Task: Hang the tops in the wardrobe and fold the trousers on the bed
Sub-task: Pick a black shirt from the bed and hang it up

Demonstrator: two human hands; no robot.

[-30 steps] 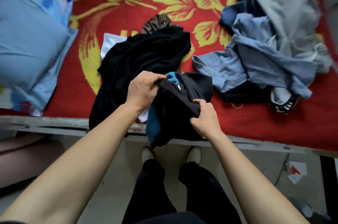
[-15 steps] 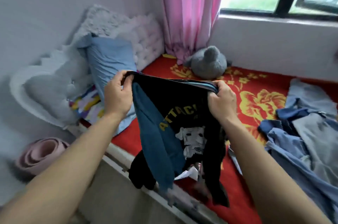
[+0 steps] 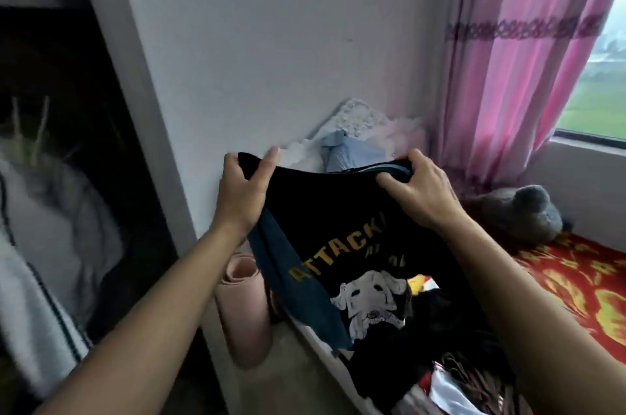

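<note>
- The black T-shirt [image 3: 342,221], with yellow "ATTACK" lettering and a white printed figure, is held spread in the air over the near edge of the bed [image 3: 582,282].
- The left hand [image 3: 242,191] grips one top corner, fingers and thumb curled round the cloth.
- The right hand [image 3: 420,191] clenches the other top corner, fingers folded over the hem.
- A heap of dark clothes [image 3: 423,357] lies on the bed below the shirt.
- A blue pillow [image 3: 352,157] sits at the bed's head.
- A rolled pink mat [image 3: 244,306] stands just beside the bed.
- A grey plush toy [image 3: 521,214] rests on the bed's far side.
- The wardrobe [image 3: 50,143] is left of the bed; its contents are blurred.
</note>
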